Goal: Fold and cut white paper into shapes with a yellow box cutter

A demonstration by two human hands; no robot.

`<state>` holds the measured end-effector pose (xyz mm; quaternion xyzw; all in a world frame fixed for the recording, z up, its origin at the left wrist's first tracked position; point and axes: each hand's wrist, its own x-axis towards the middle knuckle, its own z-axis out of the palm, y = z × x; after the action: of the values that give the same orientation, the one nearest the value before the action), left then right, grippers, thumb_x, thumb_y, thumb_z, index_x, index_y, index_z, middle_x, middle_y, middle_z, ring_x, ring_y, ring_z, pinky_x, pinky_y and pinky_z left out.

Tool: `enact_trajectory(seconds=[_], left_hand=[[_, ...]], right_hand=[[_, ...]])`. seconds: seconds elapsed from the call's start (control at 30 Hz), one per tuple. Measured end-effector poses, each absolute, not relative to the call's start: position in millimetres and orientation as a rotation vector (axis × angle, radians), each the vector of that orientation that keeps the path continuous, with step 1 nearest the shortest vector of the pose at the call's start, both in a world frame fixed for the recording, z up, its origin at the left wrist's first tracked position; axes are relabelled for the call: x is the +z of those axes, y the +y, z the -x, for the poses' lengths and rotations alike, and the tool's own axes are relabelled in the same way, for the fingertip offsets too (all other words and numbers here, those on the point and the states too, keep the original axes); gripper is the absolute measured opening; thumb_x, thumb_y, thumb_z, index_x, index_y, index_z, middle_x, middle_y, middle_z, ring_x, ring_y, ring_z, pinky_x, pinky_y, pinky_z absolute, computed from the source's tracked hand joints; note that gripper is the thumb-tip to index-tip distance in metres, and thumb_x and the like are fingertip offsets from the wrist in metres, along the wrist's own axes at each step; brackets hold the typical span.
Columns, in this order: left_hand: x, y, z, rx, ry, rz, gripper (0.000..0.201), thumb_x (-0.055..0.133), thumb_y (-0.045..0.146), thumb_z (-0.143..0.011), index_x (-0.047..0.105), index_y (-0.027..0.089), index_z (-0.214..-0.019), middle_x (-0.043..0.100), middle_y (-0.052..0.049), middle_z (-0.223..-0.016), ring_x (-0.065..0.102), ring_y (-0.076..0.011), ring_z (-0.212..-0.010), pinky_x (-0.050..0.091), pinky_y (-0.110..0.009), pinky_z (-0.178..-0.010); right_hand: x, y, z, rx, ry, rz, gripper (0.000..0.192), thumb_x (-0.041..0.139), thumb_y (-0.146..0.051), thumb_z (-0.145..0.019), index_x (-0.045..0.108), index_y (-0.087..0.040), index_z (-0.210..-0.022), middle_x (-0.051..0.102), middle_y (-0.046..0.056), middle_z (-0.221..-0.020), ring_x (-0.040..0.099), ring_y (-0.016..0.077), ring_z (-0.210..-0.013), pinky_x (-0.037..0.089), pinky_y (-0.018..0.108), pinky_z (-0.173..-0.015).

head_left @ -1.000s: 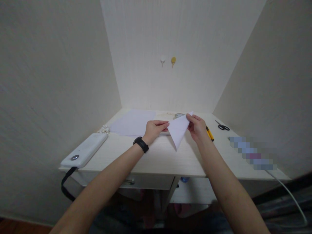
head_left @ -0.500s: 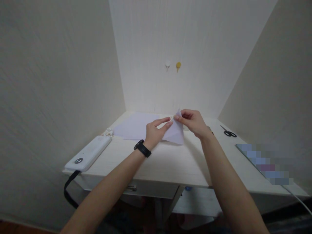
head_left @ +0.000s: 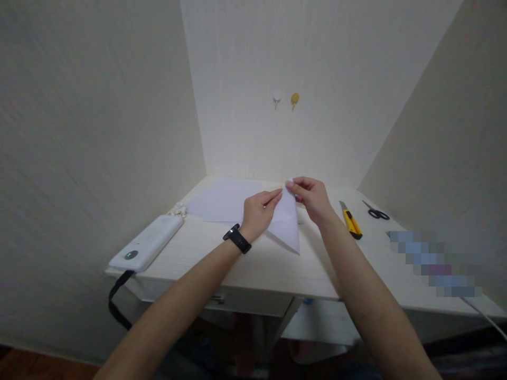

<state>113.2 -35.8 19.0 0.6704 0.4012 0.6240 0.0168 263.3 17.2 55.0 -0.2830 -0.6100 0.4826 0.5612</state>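
Observation:
A sheet of white paper [head_left: 288, 221] is held up over the desk, its lower corner pointing toward me. My right hand [head_left: 311, 195] pinches the sheet's top edge between thumb and fingers. My left hand [head_left: 261, 208], with a black watch on its wrist, has thumb and fingers pressed together on the sheet's left side. The paper between those fingertips is mostly hidden. Behind and left of my left hand, more white paper [head_left: 225, 200] lies flat on the desk.
To the right lie a yellow utility knife [head_left: 351, 221], black scissors [head_left: 377, 212] and a blurred-out flat device [head_left: 431, 264] with a cable. A white power bank [head_left: 148, 244] with a black strap sits at the left edge. Two hooks [head_left: 294, 100] are on the back wall.
The left thumb and fingers have closed together on the paper. The sheet's lower corner has dropped toward me. The utility knife, largely hidden behind my right arm before, now shows.

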Motion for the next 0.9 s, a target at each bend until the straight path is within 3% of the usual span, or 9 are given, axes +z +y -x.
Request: enact_trajectory(seconds=[0.4,0.9], left_hand=[[16.9,-37.7,-114.2,1.949,1.191,-2.366,0.028,0.051,0.025,-0.097,0.070,0.021,-0.117,0.073,-0.006,-0.097,0.067,-0.0150,-0.086,0.052,-0.027,-0.080],[16.3,-39.4,-115.0,1.900,1.207,-2.387,0.030,0.049,0.026,-0.097,0.070,0.021,-0.118,0.071,-0.007,-0.096,0.065,-0.0156,-0.088,0.050,-0.027,-0.081]], right_hand=[[50.9,16.7,-263.4,1.133,-1.351,0.654,0.032,0.085,-0.044,-0.055,0.070,-0.020,-0.069,0.063,-0.001,-0.063,0.053,0.0112,-0.057,0.044,0.024,-0.050],[53.9,16.4,-266.2,1.094,-1.338,0.622,0.029,0.085,-0.042,-0.057,0.072,-0.019,-0.070,0.066,0.001,-0.064,0.056,0.0122,-0.058,0.047,0.026,-0.052]])
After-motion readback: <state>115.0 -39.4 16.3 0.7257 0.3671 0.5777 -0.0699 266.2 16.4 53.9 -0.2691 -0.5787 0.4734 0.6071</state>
